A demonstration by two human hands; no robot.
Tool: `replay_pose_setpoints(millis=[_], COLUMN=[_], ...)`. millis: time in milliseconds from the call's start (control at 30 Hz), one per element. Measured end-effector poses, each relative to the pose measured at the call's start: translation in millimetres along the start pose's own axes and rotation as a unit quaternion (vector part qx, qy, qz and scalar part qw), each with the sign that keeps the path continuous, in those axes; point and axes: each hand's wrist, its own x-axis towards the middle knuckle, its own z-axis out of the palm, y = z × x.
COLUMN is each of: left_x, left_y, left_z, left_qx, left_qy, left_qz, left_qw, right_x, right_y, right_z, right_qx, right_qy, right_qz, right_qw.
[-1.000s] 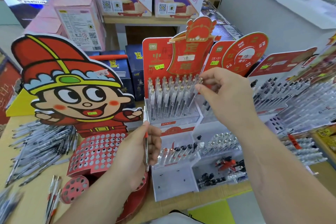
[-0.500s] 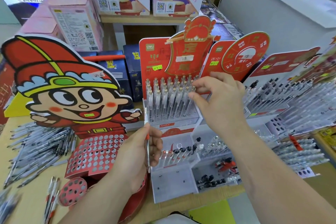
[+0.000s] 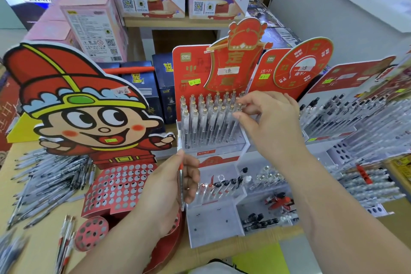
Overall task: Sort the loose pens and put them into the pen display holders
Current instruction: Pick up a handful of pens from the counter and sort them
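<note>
My left hand (image 3: pixel 171 187) grips a clear pen with a red band (image 3: pixel 180 176), held upright in front of the white tiered pen holder (image 3: pixel 213 222). My right hand (image 3: pixel 269 122) reaches to the upper tier and pinches the gold-capped top of a clear pen (image 3: pixel 237 108) at the right end of the standing rows (image 3: pixel 206 118). The lower tier holds a short row of pens with red and black caps (image 3: pixel 222 187). A large heap of loose pens (image 3: pixel 49 182) lies on the table at the left.
A red cartoon-figure display with a perforated holder (image 3: pixel 117 187) stands at the left. More pen displays (image 3: pixel 355 118) fill the right side. Several loose pens (image 3: pixel 65 242) lie at the near left. Boxes (image 3: pixel 93 26) stand behind.
My right hand has moved down and left, from above the rows to the right-end pen. My left hand has stayed in place with its pen.
</note>
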Motion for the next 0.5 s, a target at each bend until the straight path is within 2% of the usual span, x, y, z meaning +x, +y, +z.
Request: replay_pose_setpoints(millis=[300,433,500], left_x=[-6,-11,-13], left_y=[1,2,4], left_z=[3,6,6], left_qx=[0.014,0.002,-0.008], left_qy=[-0.012,-0.043,-0.067], left_qz=[0.008,0.013,0.022], left_qw=[1.0,0.999,0.997], right_x=[-5,-6,-10], right_y=[-2,-3,-4], right_z=[4,1,-3], right_qx=[-0.028,-0.042,-0.031], right_qy=[0.029,0.014,0.037], right_qz=[-0.024,-0.017,-0.027], right_qw=[0.999,0.999,0.998])
